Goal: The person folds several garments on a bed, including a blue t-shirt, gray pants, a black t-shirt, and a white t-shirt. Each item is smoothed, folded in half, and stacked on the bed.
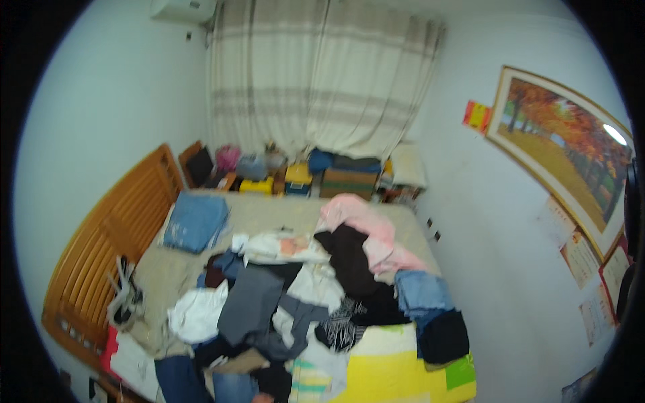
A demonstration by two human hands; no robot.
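Note:
At the bottom edge, a small skin-toned patch looks like part of my left hand (262,398), beside blue denim (234,388) and a black garment (276,382). What it holds is hidden. My right hand is out of view. Before me, a double bed (262,209) carries a loose heap of clothes. Grey trousers (252,302), a white garment (199,313), a dark brown garment (352,262) and a black-and-white patterned piece (342,325) lie in its middle. Pink clothing (360,221) spreads at the far right. Folded light jeans (423,292) and a folded black garment (444,336) sit along the right edge.
A slatted wooden headboard (113,231) borders the left side. On the far left corner lies a folded blue denim stack (196,221). A yellow patterned quilt (383,370) covers the near right. Boxes (347,182) stand below the curtain (322,80). A framed picture (564,151) hangs right.

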